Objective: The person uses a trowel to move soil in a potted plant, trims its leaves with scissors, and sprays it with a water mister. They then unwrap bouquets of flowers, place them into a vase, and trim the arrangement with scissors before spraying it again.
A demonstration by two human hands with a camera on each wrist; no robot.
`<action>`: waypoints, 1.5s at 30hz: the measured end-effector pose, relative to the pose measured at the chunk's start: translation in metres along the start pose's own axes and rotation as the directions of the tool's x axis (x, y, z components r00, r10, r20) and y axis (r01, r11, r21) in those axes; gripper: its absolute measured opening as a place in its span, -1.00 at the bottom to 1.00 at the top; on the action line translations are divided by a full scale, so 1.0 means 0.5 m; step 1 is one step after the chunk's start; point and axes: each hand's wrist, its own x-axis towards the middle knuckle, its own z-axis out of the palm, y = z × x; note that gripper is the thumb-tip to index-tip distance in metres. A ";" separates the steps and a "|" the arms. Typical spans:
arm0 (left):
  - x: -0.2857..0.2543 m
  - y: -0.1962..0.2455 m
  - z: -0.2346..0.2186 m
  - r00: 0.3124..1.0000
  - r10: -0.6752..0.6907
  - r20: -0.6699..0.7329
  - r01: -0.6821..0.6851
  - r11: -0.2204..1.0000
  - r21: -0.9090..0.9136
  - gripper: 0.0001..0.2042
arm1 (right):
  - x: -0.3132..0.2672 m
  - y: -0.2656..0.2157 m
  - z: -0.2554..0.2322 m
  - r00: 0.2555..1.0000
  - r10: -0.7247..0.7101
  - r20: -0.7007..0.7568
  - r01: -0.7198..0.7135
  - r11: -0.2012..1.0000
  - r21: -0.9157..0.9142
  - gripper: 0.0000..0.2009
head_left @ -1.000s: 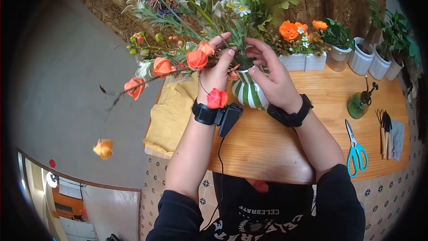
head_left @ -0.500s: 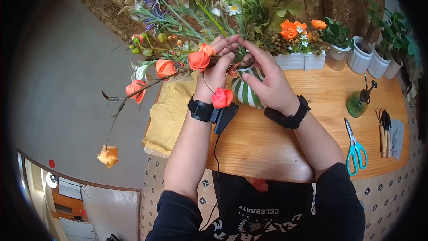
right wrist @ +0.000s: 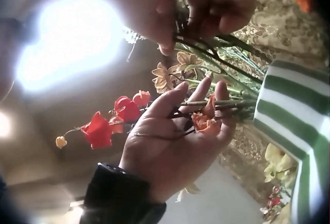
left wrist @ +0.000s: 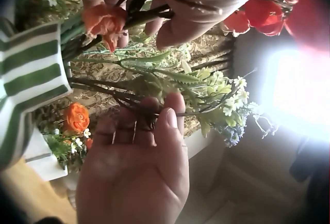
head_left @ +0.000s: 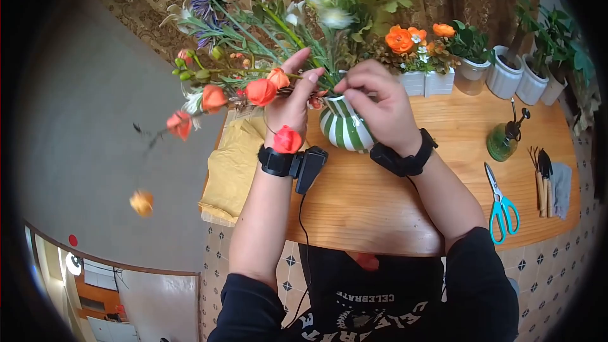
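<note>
A green-and-white striped vase (head_left: 345,130) holds a large bunch of artificial flowers near the back of the table. Beside its mouth, my left hand (head_left: 288,114) has fingers and thumb extended, with a branch of coral flowers (head_left: 261,92) lying across it. In the right wrist view, that branch's stem (right wrist: 227,104) passes over the left fingers, by a small orange bloom (right wrist: 206,123). My right hand (head_left: 383,107) is curled just above the vase's right rim. The left wrist view shows its thumb and forefinger pinching a thin dark stem (left wrist: 147,113), near small white flowers (left wrist: 234,100).
Yellow wrapping paper (head_left: 231,164) lies at the table's left. Behind the vase stands a white planter (head_left: 424,82) of orange flowers, with potted plants (head_left: 506,79) beside it. A green spray bottle (head_left: 500,142), scissors (head_left: 499,202) and small garden tools (head_left: 541,183) lie right.
My right hand's fingers were extended towards the left fingertips; now they are drawn back and curled on a stem by the vase mouth. The left hand stays beside the stems while the coral branch sways.
</note>
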 end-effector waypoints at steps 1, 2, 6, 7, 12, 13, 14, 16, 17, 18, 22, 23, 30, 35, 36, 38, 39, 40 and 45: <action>-0.001 -0.003 -0.002 1.000 -0.011 -0.029 0.010 1.000 -0.030 -0.54 | -0.005 -0.007 0.007 0.999 -0.008 0.042 0.009 0.999 -0.031 -0.85; -0.003 -0.003 -0.004 0.998 -0.021 -0.059 0.017 0.998 -0.059 -0.55 | -0.007 -0.010 0.011 0.996 -0.016 0.086 0.021 0.998 -0.061 -0.83; -0.019 -0.011 0.003 0.993 0.078 -0.085 -0.078 0.997 0.006 -0.62 | -0.001 -0.016 0.006 0.994 0.099 0.045 -0.095 0.992 -0.077 -0.69; -0.026 -0.010 0.006 0.991 0.056 -0.119 -0.054 0.998 0.026 -0.65 | 0.000 -0.010 0.003 0.995 0.069 0.065 -0.064 0.994 -0.084 -0.67; -0.064 -0.051 -0.010 0.978 0.158 -0.140 -0.160 0.987 -0.007 -0.69 | -0.005 -0.008 0.007 0.990 0.142 0.016 -0.142 0.990 0.002 -0.59; -0.075 -0.064 -0.010 0.973 0.152 -0.173 -0.158 0.987 -0.023 -0.69 | -0.005 -0.007 0.010 0.987 0.162 -0.012 -0.161 0.986 0.033 -0.57; -0.089 -0.075 -0.007 0.968 0.141 -0.208 -0.152 0.987 -0.041 -0.69 | -0.006 -0.004 0.011 0.982 0.187 -0.038 -0.185 0.981 0.062 -0.55; -0.105 -0.109 -0.022 0.971 0.058 -0.232 -0.044 0.997 0.063 -0.63 | -0.012 0.018 0.003 0.977 0.200 -0.075 -0.202 0.979 -0.010 -0.57; -0.104 -0.139 -0.030 0.976 0.086 -0.201 -0.055 0.986 0.157 -0.59 | -0.013 0.034 0.001 0.977 0.182 -0.111 -0.189 0.980 -0.057 -0.59; -0.102 -0.162 -0.032 0.979 0.111 -0.173 -0.066 0.967 0.248 -0.56 | -0.009 0.034 0.001 0.977 0.160 -0.144 -0.176 0.979 -0.105 -0.61; -0.099 -0.174 0.013 0.992 0.044 -0.119 -0.023 0.985 0.172 -0.15 | -0.010 0.036 -0.001 0.974 0.192 -0.116 -0.221 0.910 -0.351 -0.51; -0.089 -0.169 0.021 0.989 0.043 -0.141 -0.010 0.974 0.226 -0.13 | -0.013 0.044 0.001 0.967 0.236 -0.098 -0.255 0.923 -0.287 -0.45; -0.100 -0.183 0.033 0.985 0.128 -0.119 -0.024 0.775 0.632 -0.20 | -0.025 0.078 0.007 0.967 0.253 0.035 -0.225 0.907 -0.356 -0.51; -0.100 -0.225 0.026 0.976 0.189 -0.110 -0.083 0.786 0.613 -0.25 | -0.026 0.065 0.013 0.979 0.188 0.082 -0.123 0.859 -0.497 -0.55; -0.096 -0.230 0.021 0.980 0.180 -0.084 -0.089 0.776 0.624 -0.24 | -0.028 0.063 0.012 0.976 0.187 0.108 -0.105 0.849 -0.518 -0.53; -0.099 -0.238 0.016 0.981 0.177 -0.072 -0.080 0.724 0.685 -0.25 | -0.040 0.068 0.015 0.981 0.164 0.108 -0.076 0.823 -0.562 -0.53; -0.097 -0.250 0.012 0.982 0.169 -0.079 -0.075 0.744 0.664 -0.23 | -0.043 0.064 0.015 0.975 0.191 0.111 -0.099 0.828 -0.552 -0.49; -0.094 -0.266 0.009 0.983 0.159 -0.088 -0.066 0.763 0.642 -0.20 | -0.043 0.058 0.018 0.972 0.202 0.118 -0.103 0.823 -0.559 -0.47; -0.088 -0.265 0.015 0.978 0.164 -0.129 -0.081 0.868 0.490 -0.15 | -0.031 0.015 -0.010 0.922 0.305 0.238 -0.085 0.761 -0.644 -0.38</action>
